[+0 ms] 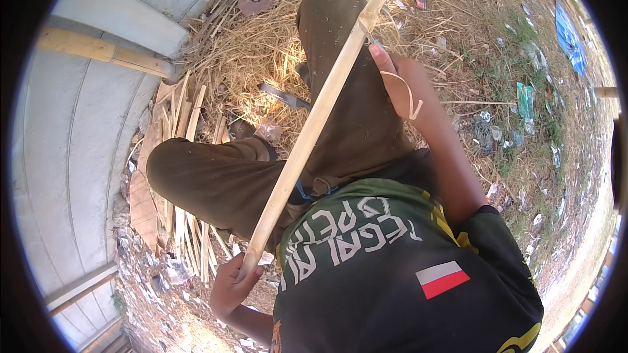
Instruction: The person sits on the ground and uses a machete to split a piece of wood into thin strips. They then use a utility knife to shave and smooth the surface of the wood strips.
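A long pale bamboo strip (314, 127) slants across my lap, its far end running out past the top edge. My left hand (229, 291) is closed around its near end, thumb along the side. My right hand (396, 78) is closed beside the far part of the strip, thumb stretched forward. It grips what looks like a small knife (370, 36); only a bit of thin blade shows against the strip, and the handle is hidden in the fist. A thin curled shaving (411, 95) hangs by the right wrist.
A dark jagged-edged blade (284, 96) lies on straw-like shavings (245, 59) between my bent legs (209, 167). Split bamboo pieces (190, 235) lie by a pale plank wall (65, 137) on the left. Litter and a blue wrapper (569, 39) are scattered on the right.
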### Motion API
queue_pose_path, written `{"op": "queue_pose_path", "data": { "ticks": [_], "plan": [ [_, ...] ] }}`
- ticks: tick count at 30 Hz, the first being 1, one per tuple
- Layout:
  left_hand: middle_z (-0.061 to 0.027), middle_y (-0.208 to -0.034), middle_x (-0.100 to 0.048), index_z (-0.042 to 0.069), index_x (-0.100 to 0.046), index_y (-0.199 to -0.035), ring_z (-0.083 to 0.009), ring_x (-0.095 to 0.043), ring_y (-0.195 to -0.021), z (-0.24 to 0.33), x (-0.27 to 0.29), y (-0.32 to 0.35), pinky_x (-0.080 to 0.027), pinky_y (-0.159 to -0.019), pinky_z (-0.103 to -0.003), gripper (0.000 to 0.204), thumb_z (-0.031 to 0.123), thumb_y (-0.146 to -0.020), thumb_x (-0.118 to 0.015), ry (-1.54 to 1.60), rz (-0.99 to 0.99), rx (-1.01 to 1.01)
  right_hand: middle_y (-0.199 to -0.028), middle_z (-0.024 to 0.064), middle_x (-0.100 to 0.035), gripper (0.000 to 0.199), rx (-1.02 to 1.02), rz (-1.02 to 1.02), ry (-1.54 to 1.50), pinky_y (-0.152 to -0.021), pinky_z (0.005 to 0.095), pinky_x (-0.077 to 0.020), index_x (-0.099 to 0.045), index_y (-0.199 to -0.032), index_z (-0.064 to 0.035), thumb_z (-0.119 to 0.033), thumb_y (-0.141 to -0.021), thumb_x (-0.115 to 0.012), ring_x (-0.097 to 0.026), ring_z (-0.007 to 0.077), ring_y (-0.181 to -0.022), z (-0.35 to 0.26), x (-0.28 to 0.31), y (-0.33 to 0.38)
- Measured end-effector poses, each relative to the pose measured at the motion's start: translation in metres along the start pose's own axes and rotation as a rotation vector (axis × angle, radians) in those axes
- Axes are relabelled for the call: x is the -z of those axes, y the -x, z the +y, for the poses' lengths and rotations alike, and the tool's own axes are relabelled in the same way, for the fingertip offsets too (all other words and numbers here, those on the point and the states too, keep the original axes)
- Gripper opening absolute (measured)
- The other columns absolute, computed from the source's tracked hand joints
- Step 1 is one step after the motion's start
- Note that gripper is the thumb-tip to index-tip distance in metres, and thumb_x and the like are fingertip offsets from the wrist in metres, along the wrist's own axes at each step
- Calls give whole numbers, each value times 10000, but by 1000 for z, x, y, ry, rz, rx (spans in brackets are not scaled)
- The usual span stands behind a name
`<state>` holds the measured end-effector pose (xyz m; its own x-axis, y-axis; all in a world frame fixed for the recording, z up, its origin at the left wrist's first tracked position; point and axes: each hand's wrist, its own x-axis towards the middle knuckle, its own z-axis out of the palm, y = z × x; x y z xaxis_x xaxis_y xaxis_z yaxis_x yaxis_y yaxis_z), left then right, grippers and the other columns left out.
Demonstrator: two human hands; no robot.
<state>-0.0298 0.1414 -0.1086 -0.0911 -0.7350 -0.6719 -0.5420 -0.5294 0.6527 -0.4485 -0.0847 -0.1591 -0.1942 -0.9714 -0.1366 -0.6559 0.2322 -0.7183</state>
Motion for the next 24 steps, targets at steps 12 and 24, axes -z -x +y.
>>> {"op": "queue_pose_path", "data": {
  "ticks": [12, 24],
  "plan": [
    [-100, -650, -570, -4, -601, -1011, -123, -473, -586, 47, -19, -72, -399, -559, -323, 188, 159, -969, -686, -151, 85, -244, -809, 320, -680, 748, 23, 29, 137, -768, 560, -530, -706, -969, 52, -636, -1065, -430, -680, 519, -829, -9, -2, 4],
    [-118, -659, -522, -25, -573, -1045, -166, -490, -604, 123, -33, -168, -401, -588, -377, 257, 227, -1021, -619, -98, -21, -459, -811, 315, -677, 676, 33, 12, 163, -752, 572, -525, -688, -1010, 34, -592, -1077, -442, -671, 529, -829, -11, 1, 6]
  ]
}}
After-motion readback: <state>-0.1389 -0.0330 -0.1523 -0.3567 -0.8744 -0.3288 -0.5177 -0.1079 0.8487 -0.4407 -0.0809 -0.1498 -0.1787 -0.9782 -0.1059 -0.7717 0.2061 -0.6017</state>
